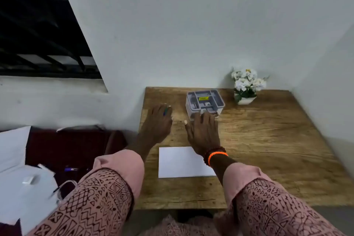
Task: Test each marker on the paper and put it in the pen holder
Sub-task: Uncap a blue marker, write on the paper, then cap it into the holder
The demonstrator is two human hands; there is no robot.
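Observation:
A grey pen holder (220, 99) with several compartments stands at the back of the wooden table (268, 149). A white sheet of paper (178, 163) lies near the front edge. My left hand (157, 122) lies palm down to the left of the holder, and bits of green and blue markers (165, 110) show between its fingers. My right hand (204, 130) reaches forward with spread fingers, its tips at the holder's front wall. Whatever lies under either palm is hidden.
A small white pot of white flowers (246, 86) stands at the back right, close to the wall. Left of the table is a dark surface with white bags (24, 184) and a pen (70, 169). Walls close in behind and on the right.

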